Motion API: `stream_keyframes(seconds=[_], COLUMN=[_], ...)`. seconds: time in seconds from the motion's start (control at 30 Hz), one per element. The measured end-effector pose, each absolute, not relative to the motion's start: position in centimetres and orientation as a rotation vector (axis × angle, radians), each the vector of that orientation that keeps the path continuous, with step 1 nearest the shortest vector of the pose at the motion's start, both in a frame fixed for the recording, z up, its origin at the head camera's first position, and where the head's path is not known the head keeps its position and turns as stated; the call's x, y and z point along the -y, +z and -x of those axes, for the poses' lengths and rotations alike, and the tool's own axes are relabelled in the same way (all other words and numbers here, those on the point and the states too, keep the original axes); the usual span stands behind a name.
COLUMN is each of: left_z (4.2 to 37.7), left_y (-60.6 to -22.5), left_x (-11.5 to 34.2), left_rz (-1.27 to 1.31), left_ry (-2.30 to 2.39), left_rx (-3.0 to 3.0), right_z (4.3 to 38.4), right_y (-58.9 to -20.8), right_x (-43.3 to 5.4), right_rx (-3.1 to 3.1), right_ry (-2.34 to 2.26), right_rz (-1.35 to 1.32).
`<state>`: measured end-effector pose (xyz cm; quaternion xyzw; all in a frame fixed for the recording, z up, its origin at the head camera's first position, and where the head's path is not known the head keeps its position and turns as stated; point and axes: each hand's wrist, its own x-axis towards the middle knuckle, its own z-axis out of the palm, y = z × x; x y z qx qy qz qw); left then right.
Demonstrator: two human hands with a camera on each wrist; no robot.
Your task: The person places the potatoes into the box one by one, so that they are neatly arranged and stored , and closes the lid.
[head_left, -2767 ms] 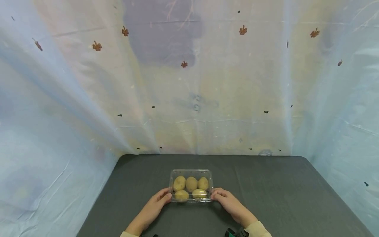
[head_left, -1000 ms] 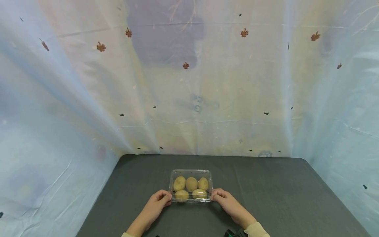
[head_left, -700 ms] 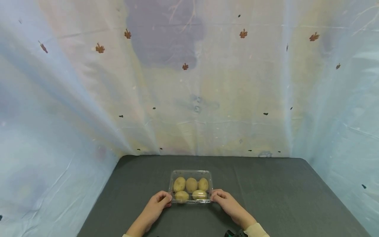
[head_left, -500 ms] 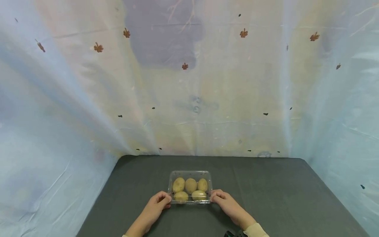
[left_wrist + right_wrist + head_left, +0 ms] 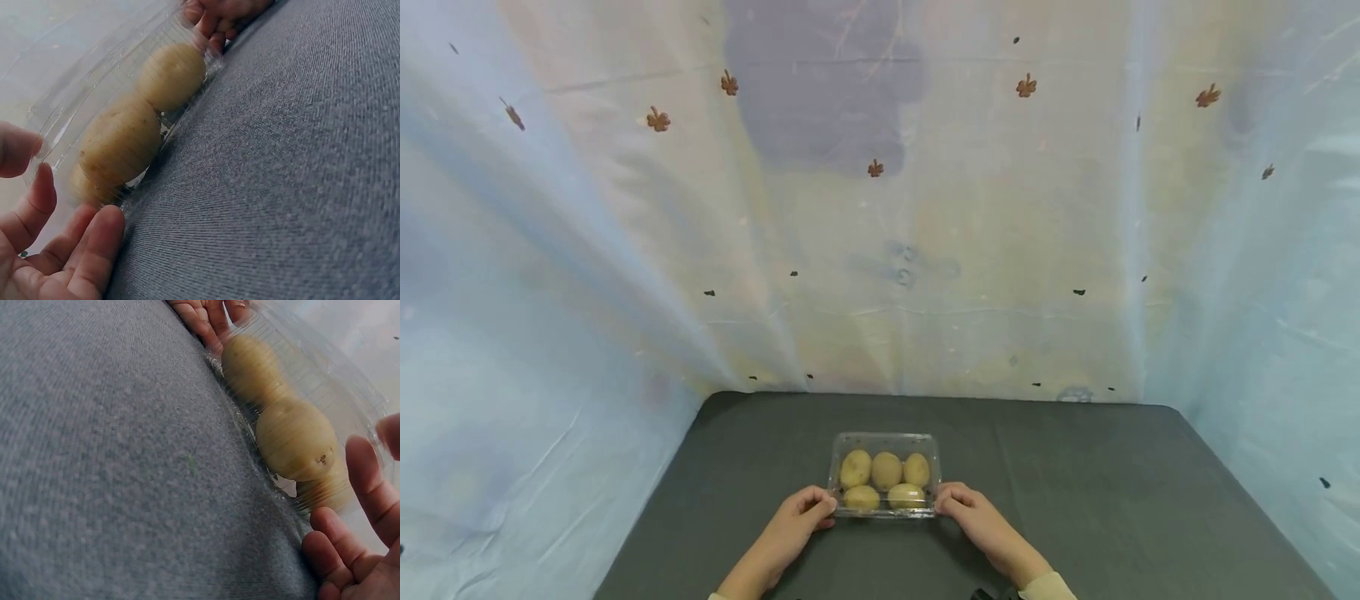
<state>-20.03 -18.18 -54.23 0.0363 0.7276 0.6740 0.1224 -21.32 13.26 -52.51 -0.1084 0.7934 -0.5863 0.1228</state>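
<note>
A clear plastic box [image 5: 885, 442] with several yellow potatoes [image 5: 887, 471] inside sits on the grey cloth, in the middle of the head view. My left hand [image 5: 793, 521] pinches its near left corner between thumb and forefinger. At the near right corner my right hand [image 5: 981, 518] pinches the rim the same way. In the left wrist view, the lower fingers [image 5: 100, 244] of the left hand rest low by the box wall. The right wrist view has the right hand's lower fingers [image 5: 340, 540] beside the box base. Glare on the plastic partly blurs the potatoes.
A table [image 5: 1112, 483] covered in dark grey cloth lies under the box and hands. Behind it and on both sides hangs a pale printed curtain [image 5: 985, 225] with small brown leaf shapes. A dark wristband edge [image 5: 981, 594] shows near the right sleeve.
Since the oldest frame, my left hand's fingers have drawn back from the box's left side to its near corner. The right hand and the box stay practically still; the head view shifts slightly.
</note>
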Motion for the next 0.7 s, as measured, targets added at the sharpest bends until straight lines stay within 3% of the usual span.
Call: stream_keyframes(seconds=[0.7], left_z=[20.81], left_y=[-54.85], left_x=[18.73], left_rz=[-0.122], left_ry=[1.958], left_rx=[-2.106], right_z=[22.03], right_y=[-52.75], right_x=[-12.86], right_rx=[-2.321], right_ry=[-1.698], right_rz=[0.287])
